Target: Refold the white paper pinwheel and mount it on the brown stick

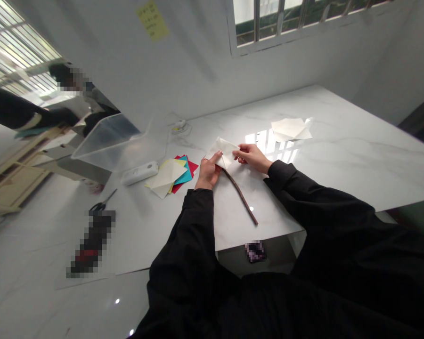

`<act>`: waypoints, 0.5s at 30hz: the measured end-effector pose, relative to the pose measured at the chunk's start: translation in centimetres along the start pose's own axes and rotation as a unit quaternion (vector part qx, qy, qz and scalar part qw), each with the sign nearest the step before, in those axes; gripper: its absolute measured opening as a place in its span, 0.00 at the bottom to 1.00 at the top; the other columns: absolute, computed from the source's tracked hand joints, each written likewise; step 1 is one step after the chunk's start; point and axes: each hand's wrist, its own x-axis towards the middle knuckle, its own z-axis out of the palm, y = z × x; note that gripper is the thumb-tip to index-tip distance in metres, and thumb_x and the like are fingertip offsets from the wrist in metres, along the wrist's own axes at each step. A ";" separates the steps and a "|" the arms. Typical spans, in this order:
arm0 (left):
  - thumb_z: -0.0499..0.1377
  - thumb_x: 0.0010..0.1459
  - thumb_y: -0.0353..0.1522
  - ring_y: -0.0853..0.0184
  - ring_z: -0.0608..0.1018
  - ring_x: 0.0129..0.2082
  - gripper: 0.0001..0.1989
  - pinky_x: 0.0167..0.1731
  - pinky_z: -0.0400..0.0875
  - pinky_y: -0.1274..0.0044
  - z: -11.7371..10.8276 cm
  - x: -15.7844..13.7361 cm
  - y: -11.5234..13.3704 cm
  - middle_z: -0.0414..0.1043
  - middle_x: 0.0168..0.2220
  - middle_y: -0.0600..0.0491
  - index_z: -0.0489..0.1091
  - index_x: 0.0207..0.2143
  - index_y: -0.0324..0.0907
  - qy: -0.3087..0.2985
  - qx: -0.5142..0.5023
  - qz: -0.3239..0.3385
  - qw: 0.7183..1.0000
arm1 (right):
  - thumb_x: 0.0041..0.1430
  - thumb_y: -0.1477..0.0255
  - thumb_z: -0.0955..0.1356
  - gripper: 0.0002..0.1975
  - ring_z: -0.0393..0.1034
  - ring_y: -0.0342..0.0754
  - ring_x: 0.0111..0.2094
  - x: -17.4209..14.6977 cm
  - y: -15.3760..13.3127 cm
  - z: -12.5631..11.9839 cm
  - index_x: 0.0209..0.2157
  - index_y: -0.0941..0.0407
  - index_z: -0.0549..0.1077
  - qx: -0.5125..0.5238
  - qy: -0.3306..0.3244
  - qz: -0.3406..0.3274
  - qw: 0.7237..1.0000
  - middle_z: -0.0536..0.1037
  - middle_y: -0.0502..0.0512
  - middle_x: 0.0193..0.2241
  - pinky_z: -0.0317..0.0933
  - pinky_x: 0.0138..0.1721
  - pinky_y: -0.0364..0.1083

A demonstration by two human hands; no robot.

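Observation:
A sheet of white paper [229,159] with crease lines is held between my two hands above the table. My left hand [208,173] is closed on its lower left side, thumb on top. At its right corner, the fingers of my right hand [251,156] pinch the paper's edge. A thin brown stick [240,194] slants over the tabletop, its upper end by the paper and my left fingers; whether the stick touches them I cannot tell. Just left of my left hand lie several coloured paper sheets [183,173], with a creased cream sheet [167,178] on top.
Another creased white sheet [291,129] lies at the back right of the marbled table [342,155]. To the left are a white elongated device [140,173], scissors [102,203], a clear plastic bin [109,143] and a blurred-out dark object [92,245]. Another person [74,84] is at the far left.

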 end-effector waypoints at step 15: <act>0.77 0.47 0.31 0.56 0.86 0.45 0.18 0.50 0.81 0.67 -0.1 0.1 -0.2 0.85 0.40 0.43 0.79 0.39 0.34 0.011 0.011 -0.021 1.000 | 0.58 0.65 0.77 0.11 0.67 0.39 0.23 0.3 0.7 -0.3 0.34 0.57 0.77 -0.033 0.015 -0.037 0.999 0.80 0.52 0.26 0.63 0.24 0.40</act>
